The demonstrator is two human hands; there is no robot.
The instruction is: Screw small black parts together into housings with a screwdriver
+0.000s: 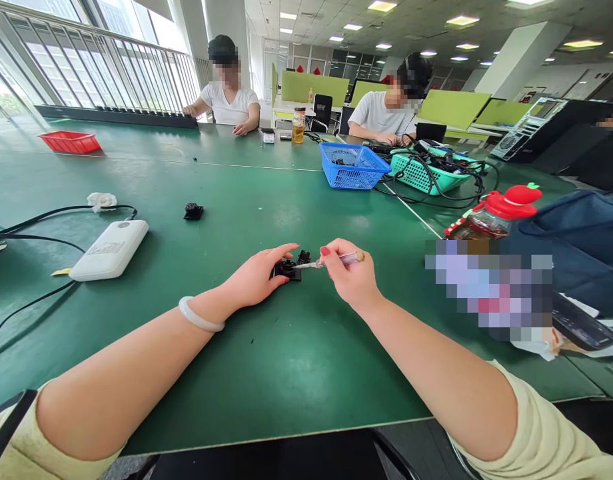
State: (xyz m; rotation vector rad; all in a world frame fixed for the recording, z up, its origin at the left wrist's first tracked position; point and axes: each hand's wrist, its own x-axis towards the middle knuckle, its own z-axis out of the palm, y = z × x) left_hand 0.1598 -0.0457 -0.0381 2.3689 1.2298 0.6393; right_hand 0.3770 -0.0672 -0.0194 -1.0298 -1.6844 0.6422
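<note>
My left hand (259, 275) rests on the green table (296, 373) with its thumb and fingers closed round a small black part (289, 270). A slim, pointed tool (350, 258) is pinched in my right hand (354, 277); it looks like a craft knife with a pale handle and thin metal tip. That tip touches or hovers just above the black part, and I cannot tell which. Right behind the part stands another small black piece (304, 256). Farther off to the left lies a separate small black block (193, 211).
On the left sit a white power bank (110, 250) with cables and a red tray (69, 141). Blue (354, 175) and teal (426, 177) baskets stand ahead. A red-lidded bottle (504, 210) and dark bag (576, 247) are at right. Two people sit across the table.
</note>
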